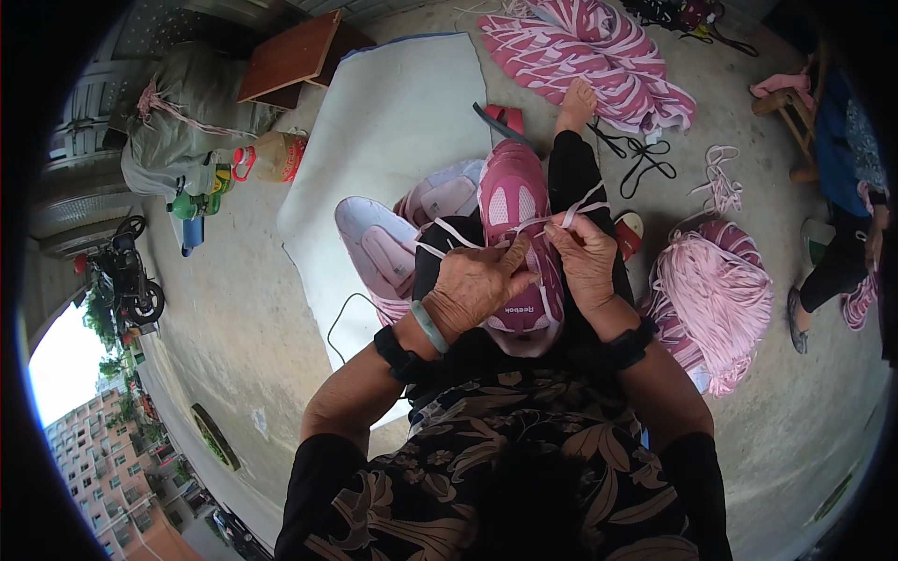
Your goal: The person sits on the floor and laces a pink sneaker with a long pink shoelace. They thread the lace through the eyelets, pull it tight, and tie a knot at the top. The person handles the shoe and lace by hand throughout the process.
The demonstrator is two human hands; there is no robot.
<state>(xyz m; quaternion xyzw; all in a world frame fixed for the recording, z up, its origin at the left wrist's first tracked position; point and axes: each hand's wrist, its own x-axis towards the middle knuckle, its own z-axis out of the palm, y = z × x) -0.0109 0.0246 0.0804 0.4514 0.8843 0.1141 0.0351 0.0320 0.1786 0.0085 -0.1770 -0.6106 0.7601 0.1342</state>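
A pink sneaker lies across my lap with its toe pointing away from me. My left hand grips the shoe's lacing area from the left, index finger and thumb pressed over the eyelets. On the other side, my right hand pinches a pale pink shoelace between thumb and fingers. A second stretch of lace trails out left of my left hand. Whether the left fingers also catch the lace is hidden. Several pale-lined pink shoes sit on the sheet at my left.
A white sheet covers the floor ahead. At right lies a bundle of pink laces; a heap of pink shoe pieces lies ahead. Black cords lie near my bare foot. Another person is at far right.
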